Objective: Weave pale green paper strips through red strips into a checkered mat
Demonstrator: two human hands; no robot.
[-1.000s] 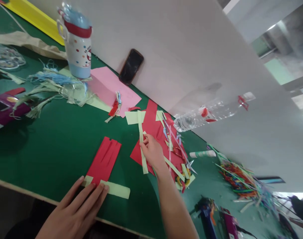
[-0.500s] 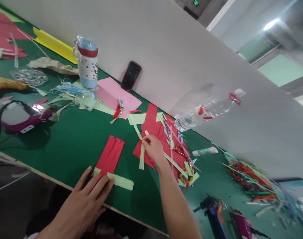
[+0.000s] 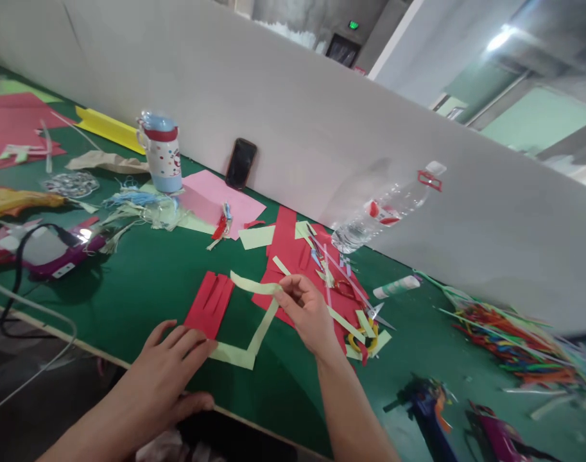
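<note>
My left hand (image 3: 170, 366) lies flat with fingers stretched out at the table's front edge. Its fingertips press on the lower end of a slit red paper piece (image 3: 210, 305) and on a pale green paper strip (image 3: 232, 355) lying across that end. To the right, my right hand (image 3: 305, 311) pinches thin pale green paper strips (image 3: 254, 285) between thumb and fingers. One length curves out left toward the red piece's top. Another slants down to the flat strip's right end; whether they are joined is unclear. Under and behind this hand lie red paper sheets (image 3: 285, 247).
Yellow-handled scissors (image 3: 356, 335) lie right of my right hand, with a glue stick (image 3: 396, 287) beyond. A plastic bottle (image 3: 386, 208), a phone (image 3: 241, 163) and a patterned cup (image 3: 162, 154) stand along the wall. Glue guns (image 3: 427, 410) and colourful pipe cleaners (image 3: 509, 346) are at right.
My right hand has lifted the pale green strips off the red sheets, drawing them nearer the flat strip. My left hand stays on the red piece, its thumb now spread away.
</note>
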